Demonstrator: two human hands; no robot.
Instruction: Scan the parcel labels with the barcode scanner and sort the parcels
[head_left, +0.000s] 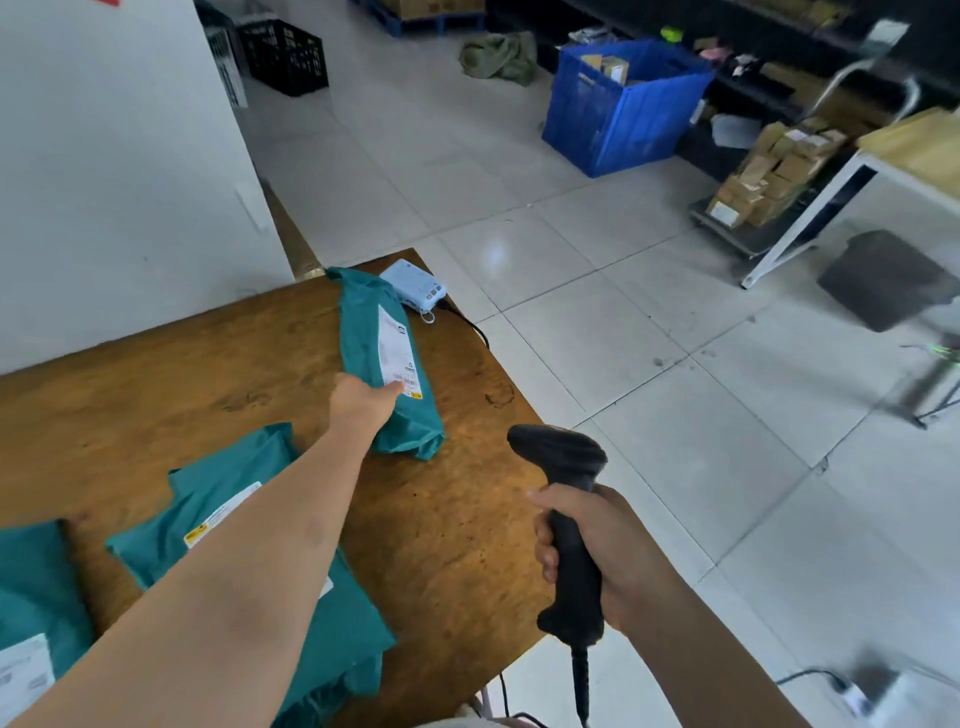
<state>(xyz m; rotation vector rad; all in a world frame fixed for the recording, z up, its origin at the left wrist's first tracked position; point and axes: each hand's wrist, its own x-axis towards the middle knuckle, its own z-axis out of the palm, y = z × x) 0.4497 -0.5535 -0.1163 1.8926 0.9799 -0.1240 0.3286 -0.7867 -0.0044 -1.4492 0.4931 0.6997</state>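
- On the far right part of the wooden table (234, 353): one long teal parcel (374, 332), lying flat, long axis running away from the body, white label (396, 348) face up along its right half.
- Just past its far end, touching or nearly so: a light-blue device (413, 286), with a dark cable (470, 325) trailing over the table edge.
- Left hand (363, 400) out at full reach, resting on the parcel's near end with a fingertip on the label's near edge. Back of the hand toward the camera, so cannot tell whether pressing flat or pinching the wrapper.
- Right hand (618, 551) close to the body, beyond the table's right edge, wrapped firmly round the handle of the black barcode scanner (574, 540). Scanner nose aimed forward and leftward, well apart from the label.
- Deciding relation: label ahead and to the left of the scanner nose; printed code seemingly at the label's near end, right beside the left fingertip. Probably calls for keeping the code uncovered.
- Left hand by far the nearer; likely a forward, leftward swing needed from the scanner hand.
- Nearer the body: second teal parcel (218, 509) under the left forearm, label up, and a third teal parcel (36, 571) at the left edge of view.
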